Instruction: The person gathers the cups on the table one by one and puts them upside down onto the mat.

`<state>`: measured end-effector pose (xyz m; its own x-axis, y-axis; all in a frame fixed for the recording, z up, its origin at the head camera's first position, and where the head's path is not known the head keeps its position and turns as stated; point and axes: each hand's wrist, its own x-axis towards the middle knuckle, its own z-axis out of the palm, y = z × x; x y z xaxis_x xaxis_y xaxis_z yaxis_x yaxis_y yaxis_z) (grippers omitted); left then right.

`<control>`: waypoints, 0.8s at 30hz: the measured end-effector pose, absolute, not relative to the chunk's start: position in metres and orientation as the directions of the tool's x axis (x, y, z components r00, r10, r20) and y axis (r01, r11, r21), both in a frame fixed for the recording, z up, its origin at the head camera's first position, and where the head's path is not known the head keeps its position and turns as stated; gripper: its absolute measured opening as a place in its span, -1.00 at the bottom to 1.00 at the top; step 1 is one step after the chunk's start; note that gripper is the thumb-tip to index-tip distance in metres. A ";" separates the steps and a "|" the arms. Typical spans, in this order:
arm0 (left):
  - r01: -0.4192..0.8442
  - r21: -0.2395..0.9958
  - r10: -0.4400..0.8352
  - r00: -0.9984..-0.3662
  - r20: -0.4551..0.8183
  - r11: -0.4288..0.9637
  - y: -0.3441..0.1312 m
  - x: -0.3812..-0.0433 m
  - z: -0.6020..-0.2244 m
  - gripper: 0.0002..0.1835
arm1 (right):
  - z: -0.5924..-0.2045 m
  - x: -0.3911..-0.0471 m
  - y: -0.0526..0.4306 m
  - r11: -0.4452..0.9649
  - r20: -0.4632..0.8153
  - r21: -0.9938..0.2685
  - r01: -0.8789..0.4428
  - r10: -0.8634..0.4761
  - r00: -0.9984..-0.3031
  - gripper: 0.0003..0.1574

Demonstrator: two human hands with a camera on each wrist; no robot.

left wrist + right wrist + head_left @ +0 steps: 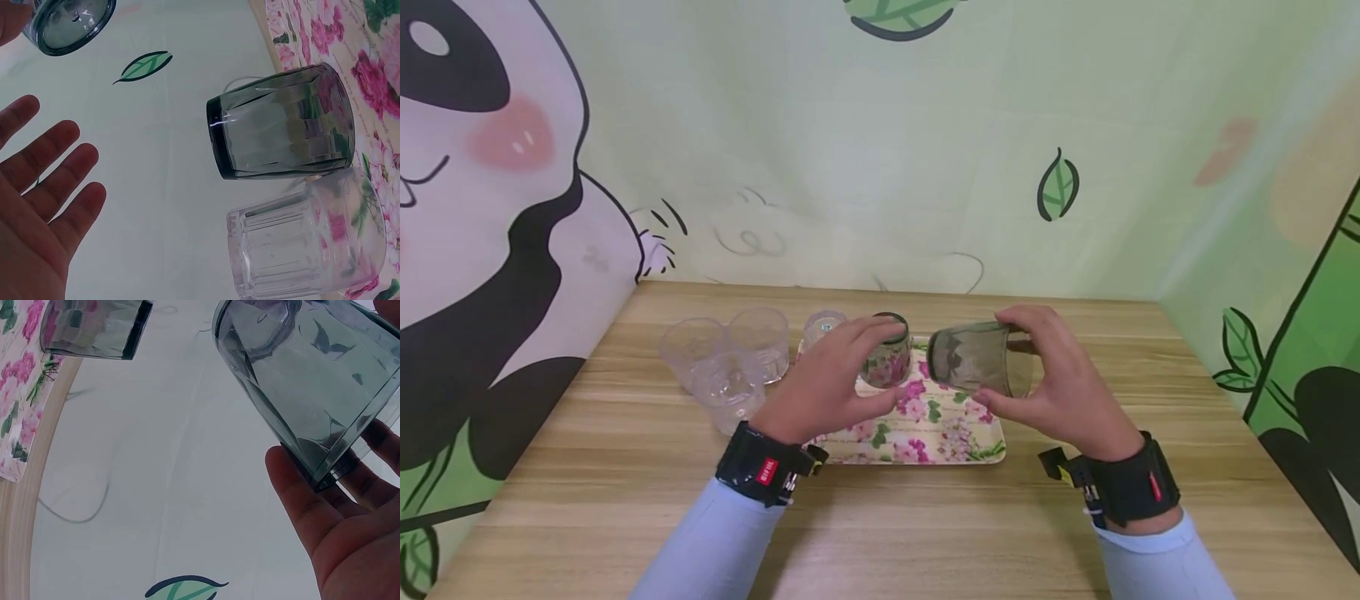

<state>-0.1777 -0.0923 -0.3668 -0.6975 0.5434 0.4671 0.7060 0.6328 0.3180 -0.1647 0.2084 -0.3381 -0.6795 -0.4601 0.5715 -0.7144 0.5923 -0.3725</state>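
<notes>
Four standing clear glasses (728, 392), two gray glasses (968, 358), one floral tray (936, 437), two hands (1063, 383)

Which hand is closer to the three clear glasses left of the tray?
Left. The left hand is just to the right of the three clear glasses; the right hand is farther right, across the tray, holding a tinted glass.

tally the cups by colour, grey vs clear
Grey cups: 2, one in the right hand, one on the tray
Clear cups: 4, three left of the tray, one on it
Total: 6
</notes>
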 end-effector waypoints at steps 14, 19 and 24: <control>0.721 0.297 0.565 -0.682 0.464 0.626 -0.086 -0.177 -0.367 -0.18 | -0.345 -0.164 0.198 0.535 0.581 -0.374 -0.758 -0.502 -0.641 0.17; 0.730 0.285 0.572 -0.671 0.472 0.621 -0.084 -0.178 -0.370 -0.18 | -0.347 -0.164 0.195 0.511 0.579 -0.392 -0.765 -0.509 -0.637 0.17; 0.738 0.265 0.573 -0.657 0.490 0.621 -0.082 -0.179 -0.372 -0.20 | -0.347 -0.163 0.191 0.491 0.570 -0.410 -0.768 -0.520 -0.637 0.16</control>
<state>-0.1795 -0.0820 -0.3722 -0.6575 0.5726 0.4897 0.7380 0.6206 0.2650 -0.1630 0.1909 -0.3471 -0.6366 -0.5196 0.5698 -0.7683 0.4912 -0.4105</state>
